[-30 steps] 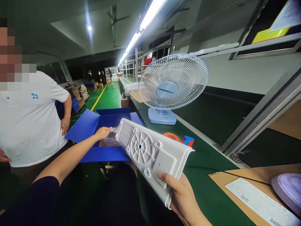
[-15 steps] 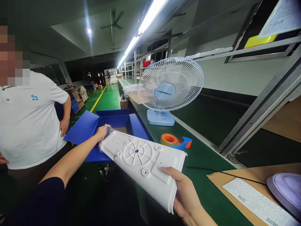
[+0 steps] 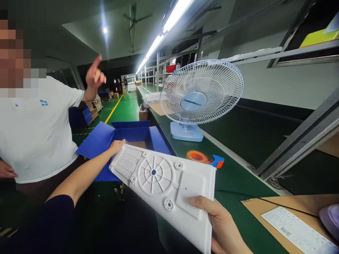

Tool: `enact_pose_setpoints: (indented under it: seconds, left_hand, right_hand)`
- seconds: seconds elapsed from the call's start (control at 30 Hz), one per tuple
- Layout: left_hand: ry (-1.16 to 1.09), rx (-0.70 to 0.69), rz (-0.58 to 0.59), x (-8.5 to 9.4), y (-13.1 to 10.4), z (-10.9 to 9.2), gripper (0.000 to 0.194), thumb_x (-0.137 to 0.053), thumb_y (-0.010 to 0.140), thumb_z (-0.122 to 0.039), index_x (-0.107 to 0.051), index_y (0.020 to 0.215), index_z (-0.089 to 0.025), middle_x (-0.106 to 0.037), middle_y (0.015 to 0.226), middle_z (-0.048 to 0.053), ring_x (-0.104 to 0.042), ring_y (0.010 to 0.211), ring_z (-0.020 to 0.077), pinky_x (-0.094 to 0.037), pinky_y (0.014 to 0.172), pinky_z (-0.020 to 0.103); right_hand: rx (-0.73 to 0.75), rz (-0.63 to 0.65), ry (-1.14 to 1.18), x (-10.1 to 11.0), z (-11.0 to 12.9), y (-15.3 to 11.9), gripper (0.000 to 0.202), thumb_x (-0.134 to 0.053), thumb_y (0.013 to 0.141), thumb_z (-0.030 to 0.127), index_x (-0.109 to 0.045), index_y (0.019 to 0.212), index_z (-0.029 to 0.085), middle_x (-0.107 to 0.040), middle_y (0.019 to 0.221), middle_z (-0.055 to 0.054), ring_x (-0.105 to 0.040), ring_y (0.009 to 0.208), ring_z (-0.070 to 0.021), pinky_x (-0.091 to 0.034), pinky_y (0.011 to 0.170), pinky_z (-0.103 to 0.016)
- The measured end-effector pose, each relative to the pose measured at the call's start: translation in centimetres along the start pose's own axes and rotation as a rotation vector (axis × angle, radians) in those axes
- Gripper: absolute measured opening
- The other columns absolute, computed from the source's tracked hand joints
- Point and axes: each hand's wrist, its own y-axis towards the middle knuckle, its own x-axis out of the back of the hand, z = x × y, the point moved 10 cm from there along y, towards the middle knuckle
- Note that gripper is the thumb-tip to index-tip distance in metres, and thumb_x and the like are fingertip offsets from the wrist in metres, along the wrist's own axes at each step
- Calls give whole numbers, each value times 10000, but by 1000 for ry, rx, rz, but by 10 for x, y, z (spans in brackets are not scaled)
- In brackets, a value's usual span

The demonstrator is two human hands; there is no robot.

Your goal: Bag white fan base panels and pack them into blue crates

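Note:
A long white plastic panel (image 3: 182, 180) spans the front, slanting, its moulded side up. It has slotted vents, a round spoked relief and several small round bosses. My right hand (image 3: 219, 218) grips its near end, thumb on top and fingers underneath. At the far end my left hand (image 3: 116, 146) is closed by the corner, on a clear plastic bag of which only a trace shows; its fingertips are mostly hidden. Beyond that end stands an open blue box (image 3: 134, 133) with its flaps spread.
A light blue desk fan (image 3: 193, 102) stands on the green bench (image 3: 233, 180), near a roll of orange tape (image 3: 196, 156) and a blue tape dispenser (image 3: 217, 161). Cardboard (image 3: 254, 204) with a printed sheet lies at right. A person in a white shirt (image 3: 39, 130) stands at left.
The panel has come slightly nearer, and less of the clear bag shows at its far end. The other person has raised one hand from the hip, a finger pointing up. My view has shifted slightly.

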Motion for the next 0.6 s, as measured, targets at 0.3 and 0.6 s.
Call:
enact_pose_setpoints:
  seconds: [0.3,0.6]
  left_hand:
    - [23,-230,116,2,-38,-32,409,-634,1014,-613,-843,1263,-364,-801,1281,24,-705,1231,310,-509,956,313]
    - [-73,-196,171,-12,-27,-44,433,-631,1019,-547,-873,1138,-209,-827,1141,84,-745,1066,293,-549,867,302]
  right_hand:
    - [-82,32,70,22,-7,25,878,-874,735,286,-611,1564,162,-780,1254,-172,-751,1128,-479,-579,1081,-635]
    - [-130,33,123,17,-10,25,888,-864,733,258,-597,1574,157,-767,1291,-174,-757,1122,-477,-596,1071,-629]
